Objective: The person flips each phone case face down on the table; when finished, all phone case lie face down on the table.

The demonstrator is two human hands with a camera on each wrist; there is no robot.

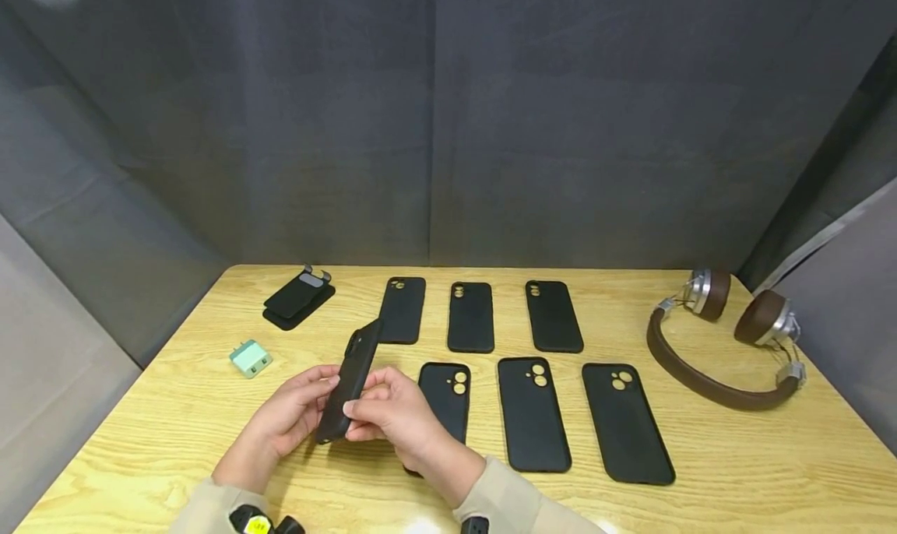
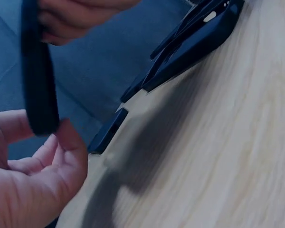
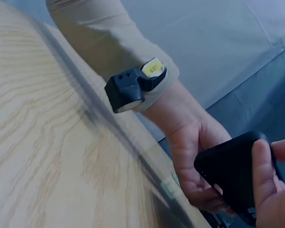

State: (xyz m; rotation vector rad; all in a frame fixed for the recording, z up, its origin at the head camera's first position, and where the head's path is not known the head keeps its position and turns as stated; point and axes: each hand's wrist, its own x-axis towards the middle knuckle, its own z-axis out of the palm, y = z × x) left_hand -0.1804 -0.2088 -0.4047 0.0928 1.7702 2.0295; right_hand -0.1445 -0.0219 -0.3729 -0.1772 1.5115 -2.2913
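Note:
A black phone case is held tilted, well off the tabletop, between both hands in the head view. My left hand grips its left edge, and my right hand pinches its lower right edge with thumb and fingers. In the left wrist view the same case is seen edge-on, between the left fingertips. The right wrist view shows its broad black face with a small cutout along one edge. Whether a phone sits inside cannot be told. Behind the right hand, another black phone case is partly hidden.
Several more black phone cases lie in two rows on the wooden table. A black folding phone stand is at back left, with a mint-green charger plug nearer. Brown headphones lie at right. Grey curtains enclose the table.

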